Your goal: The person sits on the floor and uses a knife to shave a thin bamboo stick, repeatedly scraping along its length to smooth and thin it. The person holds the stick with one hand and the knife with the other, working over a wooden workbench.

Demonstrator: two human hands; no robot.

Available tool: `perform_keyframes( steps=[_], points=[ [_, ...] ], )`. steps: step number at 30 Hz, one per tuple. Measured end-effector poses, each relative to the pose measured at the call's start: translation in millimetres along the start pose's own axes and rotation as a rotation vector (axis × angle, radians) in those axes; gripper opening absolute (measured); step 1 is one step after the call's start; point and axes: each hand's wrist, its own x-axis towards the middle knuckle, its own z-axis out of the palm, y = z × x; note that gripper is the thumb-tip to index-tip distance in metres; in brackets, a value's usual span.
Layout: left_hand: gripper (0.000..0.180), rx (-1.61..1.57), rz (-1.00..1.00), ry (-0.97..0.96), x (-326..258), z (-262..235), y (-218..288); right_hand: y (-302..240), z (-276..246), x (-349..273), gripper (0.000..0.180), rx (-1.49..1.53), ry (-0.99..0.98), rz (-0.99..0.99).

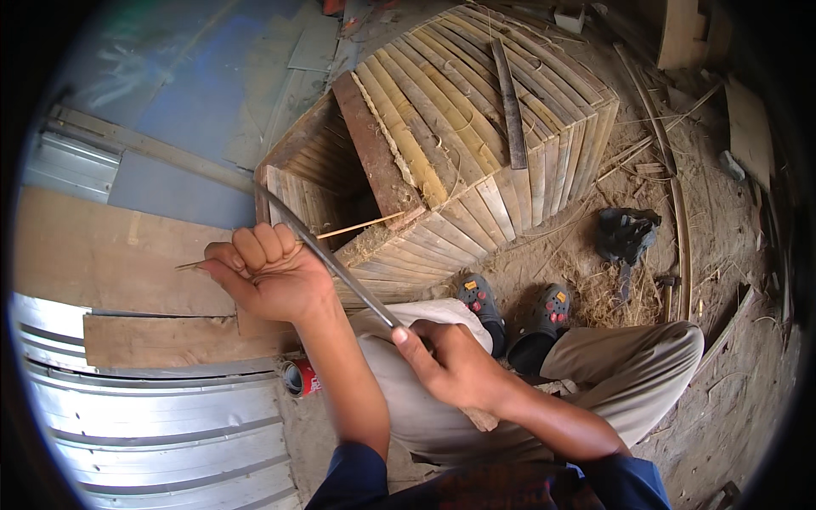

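Head view: the left hand (276,268) is keeping its grip closed, fingers curled and palm turned up, around a thin strip (361,226) of pale wood or cane, whose short end is poking out beyond the thumb. The right hand (459,365) is grasping a long metal blade (348,278) at its lower end, the thumb lying along it; the blade is slanting up and leftward, crossing in front of the strip just beside the left hand, though whether the two are touching I cannot tell. The strip's longer end is pointing at the near corner of the open end of a slatted wooden structure (476,110), which is lying on the earthen floor (722,408). A reddish-brown board (374,144) is edging that opening, and a dark flat bar (508,106) is resting on the slats, its lower end near the structure's front edge. Below that edge, dark clogs (548,308) are standing on the floor, and a crumpled black bag (627,234) is lying to their right. A red can (301,378) is lying beside the left forearm, near the right edge of the ribbed metal sheets (161,416); above these, a brown panel (119,246) is lying left of the left hand.
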Motion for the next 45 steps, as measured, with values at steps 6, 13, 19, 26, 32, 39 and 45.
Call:
perform_keyframes(
  steps=[6, 13, 19, 26, 32, 39, 45],
  points=[
    [0.044, 0.013, -0.022, 0.071, 1.3, -4.8, 1.6, 1.6, 1.1, 4.0, 0.058, -0.058, 0.072, -0.034],
    [0.046, 0.242, -0.089, 0.067, -30.4, 19.1, -44.1, 13.9, -8.5, 7.6, 0.069, 0.006, 0.189, 0.235],
    [0.042, -0.014, 0.108, -0.100, 2.1, 26.6, 3.7, 12.8, -2.4, -0.5, 0.066, 0.094, 0.109, -0.025],
    [0.042, 0.075, 0.115, 0.037, 0.3, 12.2, -12.0, 8.2, 2.3, 19.8, 0.055, 0.002, 0.083, 0.057],
    [0.041, 0.121, 0.089, 0.007, 6.4, -1.5, -0.8, 8.0, 1.1, 36.5, 0.061, 0.089, 0.230, 0.141],
    [0.042, 0.132, 0.100, 0.144, 6.8, -14.0, 1.1, 7.9, 5.2, 33.1, 0.058, 0.023, 0.105, 0.078],
    [0.043, 0.267, 0.162, 0.385, 1.7, -17.2, -7.5, 6.9, 7.4, 34.2, 0.061, -0.119, 0.025, 0.025]
  ],
)
